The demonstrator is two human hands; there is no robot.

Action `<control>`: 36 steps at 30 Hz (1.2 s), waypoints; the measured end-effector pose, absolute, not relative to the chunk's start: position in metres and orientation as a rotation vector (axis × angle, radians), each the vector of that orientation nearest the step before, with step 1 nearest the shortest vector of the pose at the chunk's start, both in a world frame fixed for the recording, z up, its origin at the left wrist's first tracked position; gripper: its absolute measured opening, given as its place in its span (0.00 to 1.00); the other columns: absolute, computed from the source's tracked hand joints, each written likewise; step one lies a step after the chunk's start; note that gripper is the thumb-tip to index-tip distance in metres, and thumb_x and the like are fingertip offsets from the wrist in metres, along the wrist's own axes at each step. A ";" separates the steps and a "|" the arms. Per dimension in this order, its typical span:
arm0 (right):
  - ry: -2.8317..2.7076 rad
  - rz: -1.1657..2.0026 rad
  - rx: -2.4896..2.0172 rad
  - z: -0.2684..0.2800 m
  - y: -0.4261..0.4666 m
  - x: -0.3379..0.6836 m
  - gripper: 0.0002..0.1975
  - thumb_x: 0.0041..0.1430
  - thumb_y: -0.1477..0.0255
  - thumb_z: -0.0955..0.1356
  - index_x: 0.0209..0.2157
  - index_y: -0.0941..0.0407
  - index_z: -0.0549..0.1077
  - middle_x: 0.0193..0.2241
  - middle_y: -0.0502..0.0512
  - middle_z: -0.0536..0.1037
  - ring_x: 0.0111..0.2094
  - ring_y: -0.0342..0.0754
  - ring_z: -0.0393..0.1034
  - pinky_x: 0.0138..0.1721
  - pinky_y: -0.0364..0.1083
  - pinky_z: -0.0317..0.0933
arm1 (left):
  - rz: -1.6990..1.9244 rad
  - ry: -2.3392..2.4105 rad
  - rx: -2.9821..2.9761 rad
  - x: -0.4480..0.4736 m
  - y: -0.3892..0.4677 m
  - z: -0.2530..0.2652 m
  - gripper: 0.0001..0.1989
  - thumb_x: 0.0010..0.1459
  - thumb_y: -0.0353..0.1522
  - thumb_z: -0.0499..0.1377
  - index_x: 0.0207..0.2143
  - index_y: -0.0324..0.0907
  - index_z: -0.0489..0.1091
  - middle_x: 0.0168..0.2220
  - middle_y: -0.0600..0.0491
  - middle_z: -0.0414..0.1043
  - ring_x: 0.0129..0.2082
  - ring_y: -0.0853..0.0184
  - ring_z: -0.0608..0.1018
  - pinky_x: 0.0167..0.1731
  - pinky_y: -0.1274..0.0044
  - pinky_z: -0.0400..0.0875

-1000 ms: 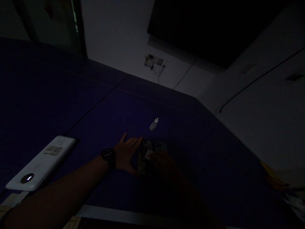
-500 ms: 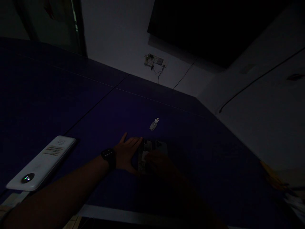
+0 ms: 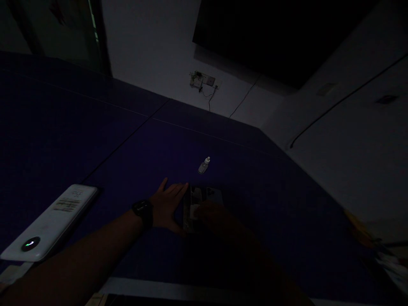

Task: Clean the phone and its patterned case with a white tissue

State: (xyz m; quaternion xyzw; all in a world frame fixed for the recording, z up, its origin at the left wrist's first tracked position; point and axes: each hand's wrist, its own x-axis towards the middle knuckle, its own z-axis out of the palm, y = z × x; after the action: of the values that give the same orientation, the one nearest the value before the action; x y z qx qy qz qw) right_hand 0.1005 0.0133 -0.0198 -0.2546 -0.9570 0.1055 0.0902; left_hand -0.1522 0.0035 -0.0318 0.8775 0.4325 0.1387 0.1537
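The light is very dim. My left hand (image 3: 167,207), with a dark watch (image 3: 143,211) on its wrist, lies on the dark blue surface with its fingers spread. Its fingertips and thumb touch the left edge of a flat, dark, patterned piece (image 3: 188,223). Over this piece, my right hand (image 3: 213,213) is in deep shadow, its fingers closed on a small white piece (image 3: 193,210) pressed to the patterned surface. A bluish-grey flat corner with dark round spots (image 3: 215,195) shows just beyond my right hand. Farther off lies a small clear dropper bottle (image 3: 203,166) with a white cap.
A long white device (image 3: 52,223) with a lit round display lies at the left. Behind the blue table (image 3: 134,153) stand a wall with sockets and cables (image 3: 207,80) and a big black screen (image 3: 270,38). Something yellow (image 3: 358,227) is at the right edge.
The whole view has shifted slightly, so things appear a little farther left. My left hand stays spread in place, and my right hand keeps the white piece on the flat piece.
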 end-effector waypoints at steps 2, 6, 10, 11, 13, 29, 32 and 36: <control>-2.835 0.286 -0.840 -0.015 0.021 0.104 0.10 0.64 0.79 0.65 0.41 0.56 0.77 0.42 0.58 0.80 0.44 0.49 0.74 0.48 0.49 0.68 | 0.408 1.241 2.521 -0.153 0.004 -0.034 0.69 0.38 0.64 0.60 0.71 0.37 0.36 0.68 0.31 0.52 0.67 0.40 0.57 0.64 0.44 0.29; -2.691 0.179 -1.023 -0.016 0.038 0.097 0.11 0.65 0.81 0.64 0.40 0.57 0.77 0.41 0.60 0.80 0.44 0.52 0.74 0.49 0.53 0.67 | 0.433 1.210 2.543 -0.153 0.004 -0.036 0.68 0.40 0.64 0.58 0.71 0.36 0.35 0.68 0.30 0.51 0.67 0.39 0.57 0.63 0.43 0.27; -2.706 0.188 -0.977 -0.020 0.042 0.079 0.11 0.65 0.80 0.64 0.41 0.56 0.77 0.43 0.59 0.80 0.46 0.52 0.73 0.50 0.52 0.67 | 0.427 1.228 2.534 -0.153 0.004 -0.035 0.68 0.40 0.65 0.58 0.71 0.35 0.37 0.68 0.29 0.52 0.66 0.38 0.58 0.63 0.43 0.28; -2.719 0.199 -0.950 -0.020 0.041 0.078 0.10 0.64 0.80 0.65 0.41 0.56 0.77 0.43 0.58 0.80 0.47 0.51 0.73 0.51 0.52 0.66 | 0.416 1.232 2.531 -0.152 0.004 -0.034 0.68 0.39 0.65 0.58 0.71 0.35 0.37 0.68 0.30 0.52 0.67 0.38 0.58 0.63 0.43 0.27; -2.747 0.224 -0.904 -0.019 0.040 0.080 0.11 0.63 0.81 0.66 0.42 0.55 0.77 0.44 0.56 0.81 0.48 0.50 0.72 0.53 0.51 0.65 | 0.398 1.237 2.526 -0.152 0.004 -0.034 0.67 0.40 0.64 0.58 0.71 0.35 0.36 0.68 0.30 0.51 0.67 0.39 0.57 0.63 0.43 0.27; -2.661 0.170 -1.055 -0.018 0.054 0.106 0.11 0.67 0.78 0.62 0.42 0.56 0.76 0.44 0.60 0.79 0.47 0.52 0.73 0.51 0.53 0.66 | 0.416 1.242 2.542 -0.152 0.004 -0.041 0.66 0.42 0.63 0.57 0.71 0.35 0.35 0.68 0.31 0.52 0.67 0.41 0.57 0.63 0.44 0.25; -2.637 0.148 -1.087 -0.021 0.066 0.098 0.12 0.67 0.78 0.61 0.44 0.56 0.75 0.45 0.60 0.79 0.48 0.52 0.72 0.53 0.54 0.65 | 0.447 1.258 2.556 -0.151 0.003 -0.043 0.66 0.42 0.63 0.57 0.71 0.35 0.36 0.68 0.31 0.53 0.67 0.40 0.57 0.63 0.44 0.26; -2.684 0.177 -1.040 -0.026 0.069 0.073 0.11 0.66 0.80 0.63 0.41 0.56 0.77 0.43 0.59 0.80 0.46 0.51 0.73 0.53 0.53 0.65 | 0.500 1.246 2.556 -0.152 0.004 -0.044 0.65 0.42 0.63 0.58 0.71 0.36 0.36 0.68 0.32 0.53 0.67 0.41 0.58 0.63 0.44 0.27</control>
State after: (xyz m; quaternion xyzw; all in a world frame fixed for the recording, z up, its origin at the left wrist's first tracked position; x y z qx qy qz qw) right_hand 0.0732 0.0694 -0.0257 -0.3577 -0.9230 0.0607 0.1283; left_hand -0.1520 0.0037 -0.0442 0.8781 0.4281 0.1716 0.1269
